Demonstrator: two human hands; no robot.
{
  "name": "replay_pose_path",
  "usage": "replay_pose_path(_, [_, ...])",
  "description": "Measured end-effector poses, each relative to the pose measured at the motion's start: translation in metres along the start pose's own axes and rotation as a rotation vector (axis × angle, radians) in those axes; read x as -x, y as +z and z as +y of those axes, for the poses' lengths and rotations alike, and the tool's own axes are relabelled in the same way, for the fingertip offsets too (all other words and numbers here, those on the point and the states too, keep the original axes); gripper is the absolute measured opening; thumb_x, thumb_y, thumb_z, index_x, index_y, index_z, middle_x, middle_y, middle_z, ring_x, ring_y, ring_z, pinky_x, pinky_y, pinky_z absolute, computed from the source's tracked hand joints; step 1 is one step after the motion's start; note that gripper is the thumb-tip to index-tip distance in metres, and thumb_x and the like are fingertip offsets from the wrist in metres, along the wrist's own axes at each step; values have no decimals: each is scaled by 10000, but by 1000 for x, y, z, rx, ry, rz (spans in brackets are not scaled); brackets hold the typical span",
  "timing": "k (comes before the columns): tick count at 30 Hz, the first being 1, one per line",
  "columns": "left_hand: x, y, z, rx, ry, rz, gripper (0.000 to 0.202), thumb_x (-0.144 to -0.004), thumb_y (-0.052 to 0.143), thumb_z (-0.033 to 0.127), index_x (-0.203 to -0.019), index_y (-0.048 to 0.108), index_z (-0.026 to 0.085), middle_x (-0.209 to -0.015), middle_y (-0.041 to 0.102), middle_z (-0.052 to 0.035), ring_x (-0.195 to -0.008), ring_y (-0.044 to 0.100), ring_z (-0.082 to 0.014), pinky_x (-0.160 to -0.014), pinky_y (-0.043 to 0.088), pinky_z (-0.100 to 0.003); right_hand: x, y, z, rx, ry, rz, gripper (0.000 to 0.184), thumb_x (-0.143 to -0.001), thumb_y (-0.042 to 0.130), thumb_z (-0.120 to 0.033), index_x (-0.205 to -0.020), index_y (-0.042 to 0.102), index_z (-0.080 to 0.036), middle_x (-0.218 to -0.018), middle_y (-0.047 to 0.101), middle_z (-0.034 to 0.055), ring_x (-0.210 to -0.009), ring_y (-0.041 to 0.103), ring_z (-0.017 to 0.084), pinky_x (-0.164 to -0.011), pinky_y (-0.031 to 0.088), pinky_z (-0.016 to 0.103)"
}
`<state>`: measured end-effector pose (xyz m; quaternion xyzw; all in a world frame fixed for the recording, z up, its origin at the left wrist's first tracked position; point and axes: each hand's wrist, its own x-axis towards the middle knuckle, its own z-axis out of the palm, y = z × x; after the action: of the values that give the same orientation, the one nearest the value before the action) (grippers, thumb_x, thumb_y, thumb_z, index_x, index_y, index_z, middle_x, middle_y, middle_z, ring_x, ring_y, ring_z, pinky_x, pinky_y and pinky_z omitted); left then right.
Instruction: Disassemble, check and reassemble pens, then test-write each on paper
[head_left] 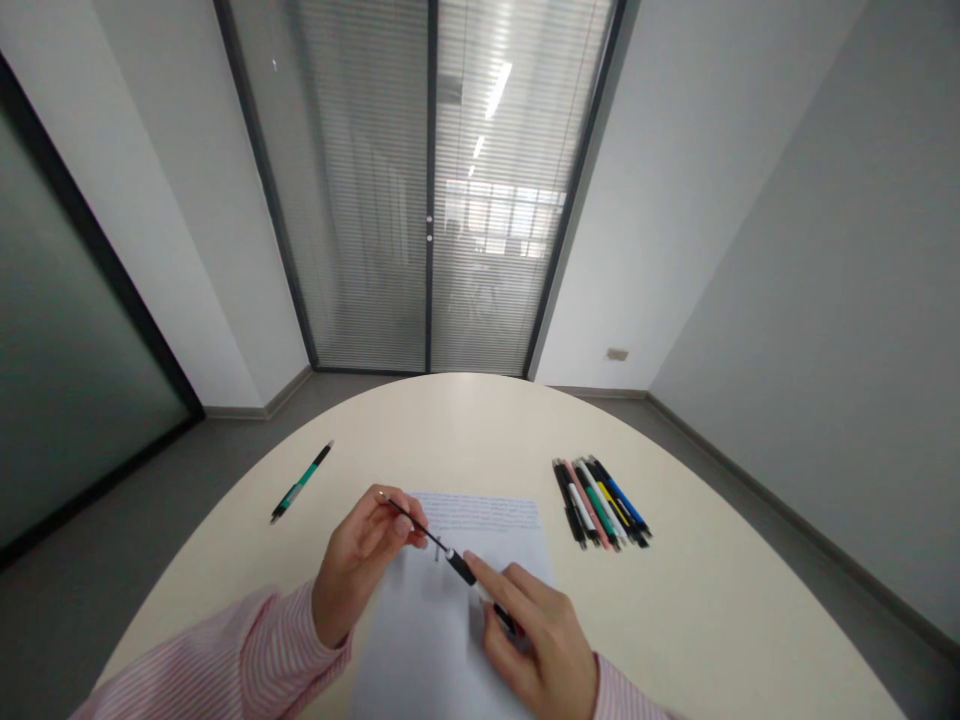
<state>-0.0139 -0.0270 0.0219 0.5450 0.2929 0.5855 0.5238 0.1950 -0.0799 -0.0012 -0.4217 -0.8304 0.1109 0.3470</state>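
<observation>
1) Pinched a thin dark rod [421, 529] in the left hand [356, 570], not far from its far end
2) Grasped a black-and-white pen [460, 567] in the right hand [544, 625], slanting from far left to near right, in line with the rod
3) Held both above a white sheet of paper [420, 640] with lines of writing across the far end
4) Had a row of pens [602, 505] in black, white, pink, green, yellow and blue to the right of the sheet
5) Had a single green-and-black pen [304, 482] to the far left on the pale table [480, 430]
</observation>
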Motion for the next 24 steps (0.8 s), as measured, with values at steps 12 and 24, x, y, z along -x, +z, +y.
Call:
replay_pose_path(12, [5,3,-8,-133,-4,-152,158,-767,675,177,-922,651,160,-843,644,-62,-806,627,-174,-694,541,-235,0,0,-1,17,-11,-18,506,-839,417,-99,-1335,437,-199,-722,556,27,-625,558,152,-527,444,227])
replay_pose_path(24, [0,-13,-31,-925,377,-205,314,-798,588,196,-1112,595,196,-1131,613,-114,-1147,477,-300,-962,408,-545,2,4,1,-45,66,52,508,-869,421,-115,-1362,381,-226,-732,544,13,-627,550,150,-537,439,240])
